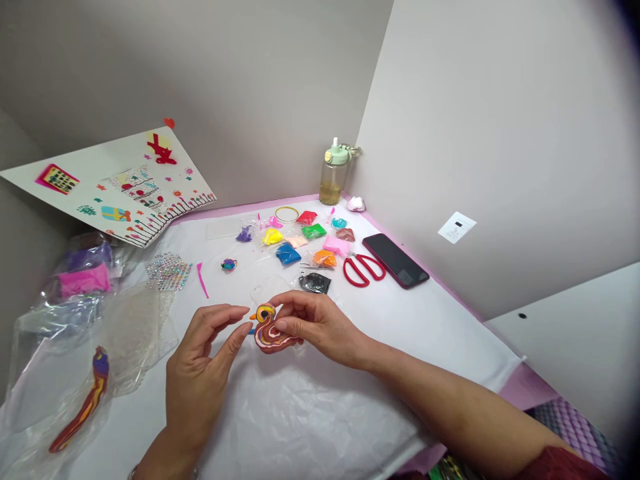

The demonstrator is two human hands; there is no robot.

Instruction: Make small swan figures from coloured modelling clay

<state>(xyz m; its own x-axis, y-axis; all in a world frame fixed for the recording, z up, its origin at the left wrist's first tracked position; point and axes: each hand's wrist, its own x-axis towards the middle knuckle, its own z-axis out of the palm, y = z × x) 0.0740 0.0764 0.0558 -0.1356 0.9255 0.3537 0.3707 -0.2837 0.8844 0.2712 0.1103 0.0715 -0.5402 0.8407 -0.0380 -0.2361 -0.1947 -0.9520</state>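
A clay duck with swirled brown, white and yellow bands, an orange beak and a dark eye is held above the table. My right hand grips its back edge between thumb and fingers. On the duck's beak side, my left hand has its thumb and forefinger apart, their tips close to the beak. A small blue piece shows by the left thumb tip, against the duck's front; whether the thumb touches it I cannot tell.
Several clay packets, including a blue one and a black one, lie beyond my hands. Red-handled scissors and a phone lie right, a bottle behind. Left are a swirled clay roll, rhinestones and a pink tool.
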